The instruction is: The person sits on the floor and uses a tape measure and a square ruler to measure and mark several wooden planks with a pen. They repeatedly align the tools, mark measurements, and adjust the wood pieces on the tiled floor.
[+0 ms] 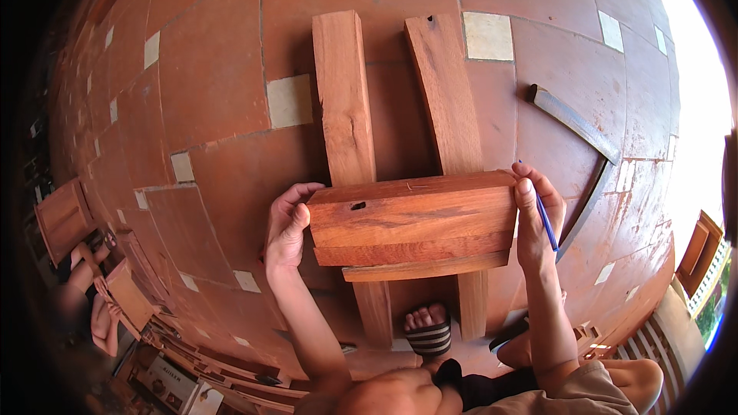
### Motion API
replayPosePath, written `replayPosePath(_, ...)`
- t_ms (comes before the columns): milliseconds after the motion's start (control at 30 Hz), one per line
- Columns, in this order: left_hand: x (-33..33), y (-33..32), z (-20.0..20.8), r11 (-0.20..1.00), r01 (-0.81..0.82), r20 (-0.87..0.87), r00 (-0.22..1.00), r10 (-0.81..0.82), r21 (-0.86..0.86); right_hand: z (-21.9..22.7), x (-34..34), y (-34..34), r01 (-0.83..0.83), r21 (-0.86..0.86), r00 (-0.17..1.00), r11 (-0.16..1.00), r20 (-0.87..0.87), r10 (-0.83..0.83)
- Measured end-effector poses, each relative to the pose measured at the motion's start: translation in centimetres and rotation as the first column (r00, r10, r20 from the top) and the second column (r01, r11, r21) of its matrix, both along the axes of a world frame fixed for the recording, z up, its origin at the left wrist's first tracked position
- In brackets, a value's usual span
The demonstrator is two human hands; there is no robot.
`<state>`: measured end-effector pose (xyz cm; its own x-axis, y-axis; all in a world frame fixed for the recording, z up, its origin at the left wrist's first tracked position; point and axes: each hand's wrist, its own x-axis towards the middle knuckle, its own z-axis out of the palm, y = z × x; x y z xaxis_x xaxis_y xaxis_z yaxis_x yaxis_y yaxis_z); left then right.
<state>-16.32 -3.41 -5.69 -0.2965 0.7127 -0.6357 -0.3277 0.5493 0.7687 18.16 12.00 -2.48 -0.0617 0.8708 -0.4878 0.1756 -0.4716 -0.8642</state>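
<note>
A stack of short reddish wooden blocks (415,223) lies crosswise over two long wooden beams, the left beam (344,100) and the right beam (444,100). The front face of the stack has a small dark hole near its left end. My left hand (287,224) grips the left end of the stack, thumb on the front edge and fingers behind. At the right end, my right hand (538,211) holds the stack between thumb and fingers. A blue pen (547,219) is tucked in that same hand, pointing downward along the palm.
A carpenter's square (575,124) rests on the tiled floor to the right. My sandalled foot (428,330) is between the beams, near me. At far left another person's arm (108,323) is beside wooden panels (65,219). More wooden pieces (238,384) lie at lower left.
</note>
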Motion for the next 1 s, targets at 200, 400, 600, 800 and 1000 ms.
replayPosePath(200, 0.0, 0.0, 0.3, 1.000, 0.018, 0.015, 1.000, -0.018, 0.022, 0.3, -0.5, 0.1, -0.015, 0.066, 1.000, 0.998, 0.024, 0.013)
replayPosePath(400, -0.3, 0.8, 1.0, 0.998, 0.046, -0.101, 0.994, -0.041, 0.049, -0.4, 0.4, 0.7, -0.085, 0.115, 0.993, 0.990, 0.096, 0.074)
replayPosePath(600, 1.2, 2.1, 6.4, 0.955, 0.194, -0.682, 0.732, 0.012, 0.225, 0.0, 4.3, 0.1, 0.025, 0.236, 0.993, 0.972, 0.108, -0.052)
replayPosePath(800, 9.7, 5.2, 11.8, 0.610, 0.773, -0.942, 0.049, -0.333, -0.175, -2.2, 11.1, -3.1, 0.093, 0.279, 0.977, 0.956, 0.161, -0.142)
replayPosePath(1000, 13.7, 5.6, 10.8, 0.514, 0.752, -0.874, -0.169, -0.456, -0.413, -2.3, 13.1, -5.0, 0.065, 0.253, 0.955, 0.965, 0.266, -0.134)
